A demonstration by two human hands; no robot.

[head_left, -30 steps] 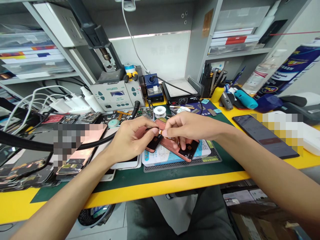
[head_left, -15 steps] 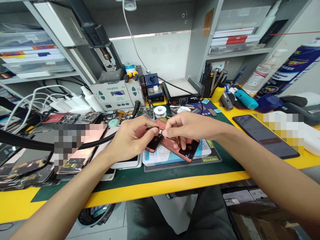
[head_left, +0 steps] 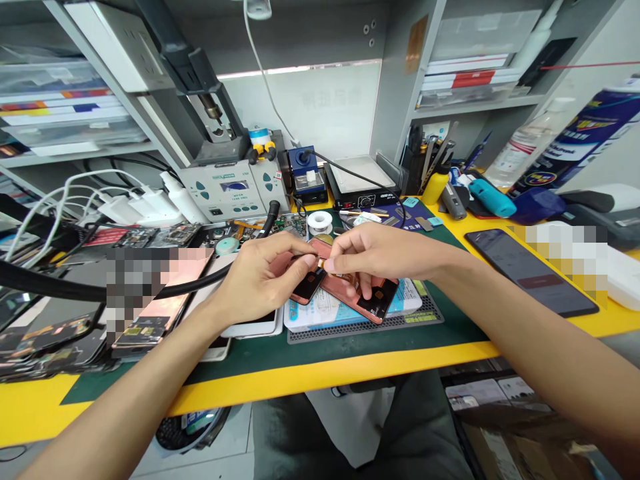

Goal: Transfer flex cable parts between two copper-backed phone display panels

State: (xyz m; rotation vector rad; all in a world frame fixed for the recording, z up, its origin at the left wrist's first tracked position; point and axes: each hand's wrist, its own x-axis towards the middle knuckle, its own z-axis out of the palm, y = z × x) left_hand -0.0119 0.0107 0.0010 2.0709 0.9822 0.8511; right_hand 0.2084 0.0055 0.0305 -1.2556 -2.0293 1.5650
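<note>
Left hand (head_left: 260, 277) clenched on a small copper-backed panel (head_left: 306, 283), right hand (head_left: 385, 252) with fingers (head_left: 345, 250) pinching a tiny strip (head_left: 320, 265) at its edge, a larger copper panel (head_left: 377, 303) just beneath!

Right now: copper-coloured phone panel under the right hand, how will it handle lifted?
Probably light and fragile: the copper-coloured phone panel looks thin and flat, so bending could crack it. Its shiny face may slip under the right hand. Lying flat, it seems unlikely to roll.
</note>
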